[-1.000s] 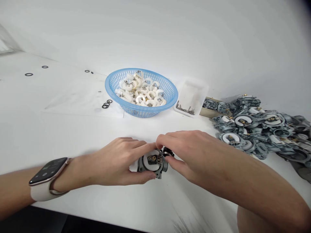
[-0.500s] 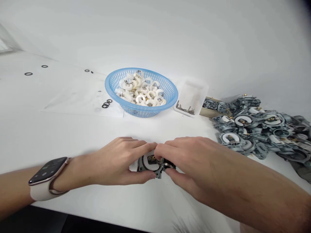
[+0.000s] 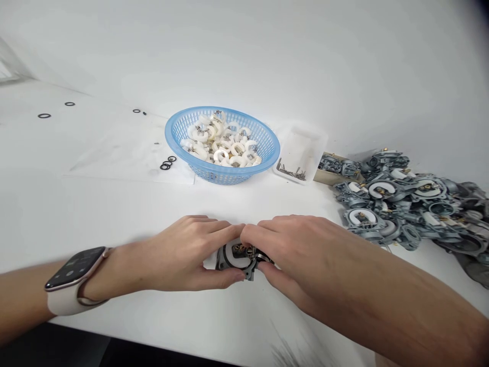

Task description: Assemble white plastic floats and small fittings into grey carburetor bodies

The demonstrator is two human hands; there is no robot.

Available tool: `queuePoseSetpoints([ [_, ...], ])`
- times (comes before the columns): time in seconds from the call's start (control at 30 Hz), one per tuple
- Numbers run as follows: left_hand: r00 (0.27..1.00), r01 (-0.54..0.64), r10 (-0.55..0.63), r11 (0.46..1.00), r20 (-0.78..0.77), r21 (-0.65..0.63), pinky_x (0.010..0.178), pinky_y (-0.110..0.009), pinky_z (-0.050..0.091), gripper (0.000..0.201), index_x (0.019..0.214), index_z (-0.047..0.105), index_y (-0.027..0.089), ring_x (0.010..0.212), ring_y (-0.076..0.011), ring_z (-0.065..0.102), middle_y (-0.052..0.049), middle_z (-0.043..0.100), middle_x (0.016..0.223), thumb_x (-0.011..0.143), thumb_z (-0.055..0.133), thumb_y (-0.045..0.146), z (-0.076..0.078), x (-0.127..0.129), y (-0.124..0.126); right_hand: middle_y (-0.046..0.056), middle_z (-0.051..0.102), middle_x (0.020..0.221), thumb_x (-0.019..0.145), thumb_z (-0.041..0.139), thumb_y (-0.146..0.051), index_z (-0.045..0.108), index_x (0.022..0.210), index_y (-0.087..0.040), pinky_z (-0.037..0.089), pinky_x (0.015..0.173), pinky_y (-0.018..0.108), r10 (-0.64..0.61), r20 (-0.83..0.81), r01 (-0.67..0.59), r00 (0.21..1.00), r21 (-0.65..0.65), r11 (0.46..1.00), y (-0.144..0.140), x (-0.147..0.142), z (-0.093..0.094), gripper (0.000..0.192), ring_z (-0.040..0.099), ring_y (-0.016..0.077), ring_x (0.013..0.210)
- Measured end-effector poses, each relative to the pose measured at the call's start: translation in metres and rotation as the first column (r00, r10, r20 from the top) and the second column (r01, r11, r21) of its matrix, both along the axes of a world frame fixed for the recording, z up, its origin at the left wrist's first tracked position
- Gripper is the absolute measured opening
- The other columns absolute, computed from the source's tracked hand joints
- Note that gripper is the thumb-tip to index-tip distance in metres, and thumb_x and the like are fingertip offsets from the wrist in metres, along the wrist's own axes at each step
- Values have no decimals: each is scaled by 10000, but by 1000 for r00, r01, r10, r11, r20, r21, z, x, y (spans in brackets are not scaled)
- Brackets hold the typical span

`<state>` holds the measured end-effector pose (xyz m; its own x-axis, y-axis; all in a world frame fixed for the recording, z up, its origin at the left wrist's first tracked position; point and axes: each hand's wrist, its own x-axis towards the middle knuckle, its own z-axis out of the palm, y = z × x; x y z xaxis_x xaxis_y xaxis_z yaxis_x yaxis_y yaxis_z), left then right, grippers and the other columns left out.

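Note:
Low in the middle of the head view is a grey metal carburetor (image 3: 249, 273) with a white C-shaped float (image 3: 231, 253) and small brass parts inside. My left hand (image 3: 191, 252) grips it from the left, thumb along the near edge and fingers over the far side. My right hand (image 3: 301, 255) closes on its right end. The right index finger bends down by the brass parts, and the thumb presses beside a dark, silver-rimmed round part (image 3: 263, 256). The right fingertips are mostly hidden, so any small piece between them cannot be seen.
Beyond my hands stands a blue basket (image 3: 175, 142) of white floats. Beside it, a clear plastic tray (image 3: 305, 142) holds thin metal pins. Carburetors lie in a large pile (image 3: 408, 204) at right. Black rubber rings (image 3: 165, 165) are scattered at left.
My right index finger and thumb have shifted slightly left and up against the carburetor, and the silver-rimmed part shows differently. My left hand keeps almost the same hold.

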<state>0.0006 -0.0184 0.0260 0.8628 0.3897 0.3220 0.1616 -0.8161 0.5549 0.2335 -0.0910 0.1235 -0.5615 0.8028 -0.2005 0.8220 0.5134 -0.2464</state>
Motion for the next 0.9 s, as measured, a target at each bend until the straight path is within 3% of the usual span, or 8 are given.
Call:
queuePoseSetpoints([
  [0.2,1000,2,-2,1000,-13,-4,811,-385,589,254,1220,628,213,821,-237,764,-28,794,993,1056,691,396,0,0,-1,-48,766,979,838,591,67,665,1076,-283,378,686,317,-29,-1,29,1000,-46,999,2,1,1,430,716,204,848],
  [0.4,1000,4,-4,1000,-6,-15,794,-390,593,230,1178,635,210,855,-252,781,-42,804,1028,1058,687,399,0,-2,-1,-31,762,894,821,570,66,651,971,-241,364,645,295,15,-20,-16,1000,-27,1000,1,-1,3,351,683,182,734],
  [0.7,999,7,-10,999,-53,-42,857,-452,603,386,1378,607,185,876,-273,793,-34,803,1045,1070,673,409,-1,-2,-1,-22,761,883,806,547,78,650,954,-237,397,669,286,3,-7,-3,1000,-22,1000,5,-1,4,362,689,185,750],
  [0.9,999,6,-7,999,-43,-35,845,-447,601,339,1328,621,192,863,-267,787,-29,801,1032,1065,683,397,0,-2,-2,-24,760,877,794,557,68,637,944,-242,376,655,290,3,-16,-3,1000,-10,1000,3,1,3,354,686,191,742],
])
